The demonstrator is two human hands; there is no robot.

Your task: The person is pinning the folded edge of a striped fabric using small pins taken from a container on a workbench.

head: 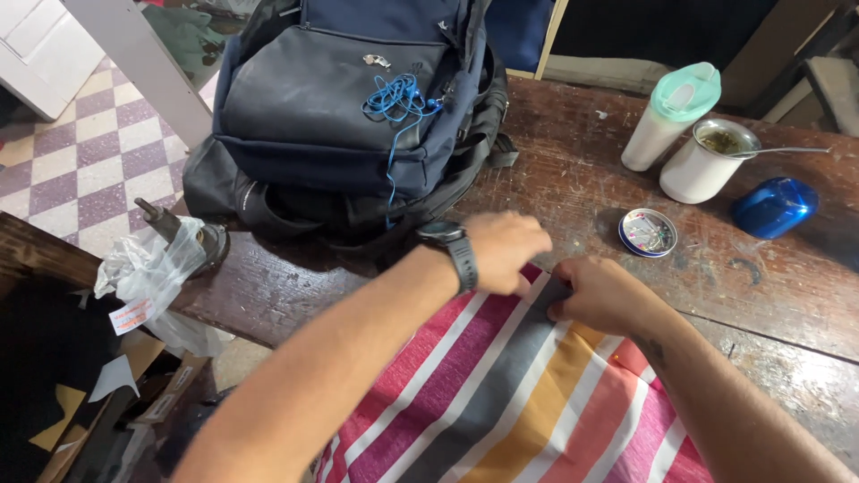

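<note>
Item 1. Left hand (503,250), with a black wristwatch (452,250) on the wrist: fingers curled narrow, pressing down on the far edge of the cloth; what sits under the fingertips is hidden.

Item 2. Right hand (601,293): closed in a pinch on the same edge, at the grey stripe, just at 3 o'clock from the left hand and almost touching it.

Item 3. Striped woven cloth (528,402), bands of magenta, white, grey, orange and coral: lies at 6 o'clock on the worn dark wooden table (573,179), its far edge gathered under both hands, the rest running toward the wearer.

Risk, as judged: whether a pin is held cannot be told; if one is, a thumb pressed so near the fold could be pricked. The cloth hanging off the near table edge could drag the fold out of line.

Item 4. Small round tin of coloured pins (648,233), open, near, at 2 o'clock from the right hand.

Item 5. Navy fabric backpack (349,98), at 11 o'clock, with tangled blue earphones (398,98) lying on it.

Item 6. White cup with metal straw (707,161), white flask with mint-green lid (671,116) and shiny blue rounded object (774,206), at 2 o'clock, well apart.

Item 7. Crumpled clear plastic bag (148,268), at 9 o'clock, at the table's left edge.
</note>
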